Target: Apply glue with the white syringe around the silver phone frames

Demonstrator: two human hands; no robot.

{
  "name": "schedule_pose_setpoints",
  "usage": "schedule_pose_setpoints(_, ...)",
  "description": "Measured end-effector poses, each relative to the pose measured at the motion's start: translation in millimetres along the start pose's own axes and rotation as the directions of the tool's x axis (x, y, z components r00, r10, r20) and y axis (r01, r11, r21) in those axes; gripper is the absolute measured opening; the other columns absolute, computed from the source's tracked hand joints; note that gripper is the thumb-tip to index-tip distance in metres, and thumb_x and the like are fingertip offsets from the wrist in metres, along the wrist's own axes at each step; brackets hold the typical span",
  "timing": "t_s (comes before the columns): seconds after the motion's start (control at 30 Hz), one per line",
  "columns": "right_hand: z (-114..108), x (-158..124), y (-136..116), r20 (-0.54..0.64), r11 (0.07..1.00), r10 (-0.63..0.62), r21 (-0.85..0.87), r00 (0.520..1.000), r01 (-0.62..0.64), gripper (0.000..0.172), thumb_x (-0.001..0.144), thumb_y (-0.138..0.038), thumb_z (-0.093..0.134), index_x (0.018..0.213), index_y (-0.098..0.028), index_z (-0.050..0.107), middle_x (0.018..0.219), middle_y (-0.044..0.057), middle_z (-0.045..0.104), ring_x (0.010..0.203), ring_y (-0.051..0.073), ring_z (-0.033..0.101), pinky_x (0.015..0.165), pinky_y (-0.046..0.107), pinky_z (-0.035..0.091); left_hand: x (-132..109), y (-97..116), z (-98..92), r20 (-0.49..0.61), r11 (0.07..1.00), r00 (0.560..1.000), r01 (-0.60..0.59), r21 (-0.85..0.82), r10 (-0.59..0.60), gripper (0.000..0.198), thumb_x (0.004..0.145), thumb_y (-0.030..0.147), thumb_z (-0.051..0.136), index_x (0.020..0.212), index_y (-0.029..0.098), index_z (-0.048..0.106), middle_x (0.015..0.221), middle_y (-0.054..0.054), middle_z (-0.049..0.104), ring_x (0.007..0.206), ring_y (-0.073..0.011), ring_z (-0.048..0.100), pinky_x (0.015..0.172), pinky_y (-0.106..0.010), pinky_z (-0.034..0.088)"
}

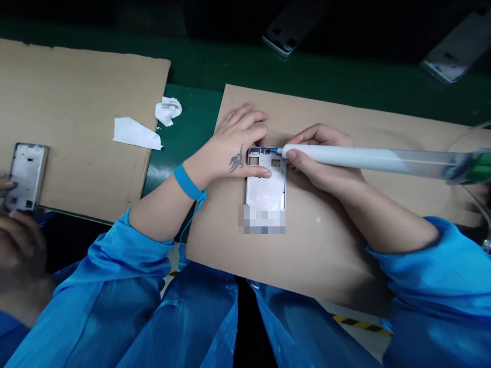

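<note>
A silver phone frame [264, 193] lies flat on the cardboard in front of me, its lower end blurred out by pixelation. My left hand [238, 145] holds it at the upper left, with the thumb across its face and the other fingers curled beyond its top edge. In my right hand [326, 161] is a dispensing syringe [368, 157] with a white-filled barrel, gripped near the nozzle between thumb and fingers. Its blue tip [273, 150] reaches the dark strip along the frame's top end. Whether the tip touches there I cannot tell.
Cardboard sheets [230, 240] cover parts of the green bench [192, 105]. Crumpled white tissue [169, 110] and a flat white scrap [137, 134] lie to the left. More phone frames [284, 46] stand at the back. At far left, another person's hands hold a phone frame [26, 174].
</note>
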State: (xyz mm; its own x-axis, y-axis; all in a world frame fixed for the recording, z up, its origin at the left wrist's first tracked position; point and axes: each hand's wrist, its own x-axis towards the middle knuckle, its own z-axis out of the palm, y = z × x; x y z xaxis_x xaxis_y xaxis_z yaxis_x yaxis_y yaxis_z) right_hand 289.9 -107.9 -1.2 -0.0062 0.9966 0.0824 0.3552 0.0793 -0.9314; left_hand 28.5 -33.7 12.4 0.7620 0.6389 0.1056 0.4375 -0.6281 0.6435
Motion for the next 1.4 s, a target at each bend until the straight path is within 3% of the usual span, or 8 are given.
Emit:
schedule_pose_setpoints(0.47,1.5,-1.4,-6.3,0.03,0.999,-0.028,-0.016,0.999,0.029,0.041,0.083,-0.065,0.098,0.097,-0.032,0.078,0.093,0.004,0.086,0.078,0.024,0.081,0.068,0.038,0.07,1.1,-1.3,1.5,-0.001,1.0,1.0,-0.019,0.01,0.019,0.072,0.085,0.091,0.083,0.115,0.025,0.077,0.173,-0.017,0.057,0.178,-0.05,0.029,0.148,-0.072,0.018)
schedule_pose_setpoints(0.63,3.9,-1.8,-4.6,0.039,0.999,-0.045,0.0,0.998,0.045,0.045,0.082,-0.066,0.098,0.099,-0.031,0.076,0.096,0.005,0.085,0.081,0.026,0.081,0.07,0.041,0.07,1.5,0.3,0.8,0.009,1.0,1.0,-0.005,0.026,0.005,0.074,0.083,0.093,0.084,0.116,0.026,0.077,0.173,-0.016,0.057,0.177,-0.052,0.03,0.146,-0.078,0.016)
schedule_pose_setpoints(0.97,1.6,-1.1,-4.1,-0.009,1.0,0.003,-0.007,1.0,-0.003,0.047,0.078,-0.07,0.1,0.091,-0.031,0.077,0.087,0.004,0.085,0.072,0.025,0.079,0.062,0.04,0.068,0.7,1.2,0.1,0.01,1.0,1.0,0.008,0.014,-0.008,0.076,0.083,0.095,0.081,0.114,0.026,0.078,0.173,-0.016,0.058,0.178,-0.0511,0.028,0.146,-0.077,0.015)
schedule_pose_setpoints(1.4,1.9,-2.3,-3.3,0.018,0.999,-0.02,0.031,1.0,0.019,0.046,0.079,-0.071,0.098,0.092,-0.033,0.077,0.087,0.004,0.085,0.07,0.025,0.079,0.059,0.039,0.064,0.4,0.2,0.4,0.0,1.0,1.0,0.0,-0.002,0.0,0.076,0.082,0.095,0.082,0.116,0.027,0.078,0.173,-0.016,0.058,0.178,-0.0512,0.029,0.147,-0.076,0.015)
